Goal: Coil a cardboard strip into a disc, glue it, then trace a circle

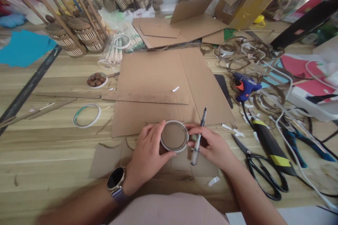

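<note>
A round tape roll [174,136] lies flat on a cardboard piece [105,160] at the table's near edge. My left hand [148,151], with a watch on its wrist, curls round the roll's left side and presses it down. My right hand [211,146] touches the roll's right rim with its fingertips. A pen [199,137] rests between that hand's fingers, tip pointing away from me.
A large flat cardboard sheet [163,84] lies beyond the hands. Black scissors [261,168], a blue glue gun [245,86], a utility knife [271,146] and cables crowd the right. Another tape ring [87,115] lies left; woven baskets [76,31] stand at back left.
</note>
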`<state>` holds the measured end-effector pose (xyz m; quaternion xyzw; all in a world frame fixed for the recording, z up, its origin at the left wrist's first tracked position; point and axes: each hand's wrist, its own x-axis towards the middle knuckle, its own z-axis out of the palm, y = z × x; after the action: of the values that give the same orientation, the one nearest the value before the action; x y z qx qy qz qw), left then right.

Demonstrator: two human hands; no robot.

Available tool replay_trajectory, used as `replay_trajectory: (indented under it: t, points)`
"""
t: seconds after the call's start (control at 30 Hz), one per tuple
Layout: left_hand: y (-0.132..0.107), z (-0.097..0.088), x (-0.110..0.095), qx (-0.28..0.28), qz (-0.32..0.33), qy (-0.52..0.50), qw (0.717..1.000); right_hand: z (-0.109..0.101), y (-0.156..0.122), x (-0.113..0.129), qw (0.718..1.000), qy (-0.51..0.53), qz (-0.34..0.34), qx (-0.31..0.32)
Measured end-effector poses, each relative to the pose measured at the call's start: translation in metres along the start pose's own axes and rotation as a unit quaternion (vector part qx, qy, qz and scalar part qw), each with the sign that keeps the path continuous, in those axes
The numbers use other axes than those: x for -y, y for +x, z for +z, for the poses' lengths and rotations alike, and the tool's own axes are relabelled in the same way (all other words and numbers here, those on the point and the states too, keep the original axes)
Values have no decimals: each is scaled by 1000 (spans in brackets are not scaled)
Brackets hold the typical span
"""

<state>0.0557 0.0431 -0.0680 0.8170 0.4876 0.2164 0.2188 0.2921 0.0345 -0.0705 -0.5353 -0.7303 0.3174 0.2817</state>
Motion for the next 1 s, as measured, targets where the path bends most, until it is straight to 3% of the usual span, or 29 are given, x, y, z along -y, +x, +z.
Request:
replay_trajectory:
  t: [0.27,0.77,1.0]
  points:
    - [0,0,0,-3,8,-2,1000,0,0,-1,999,-16,-29,-5]
    - [0,-4,1,-8,20,-19,1000,-3,1,2,1000,19,-15,4]
    - [-1,-23,1,-22,-8,-35,999,-3,-2,1,999,12,-24,-37]
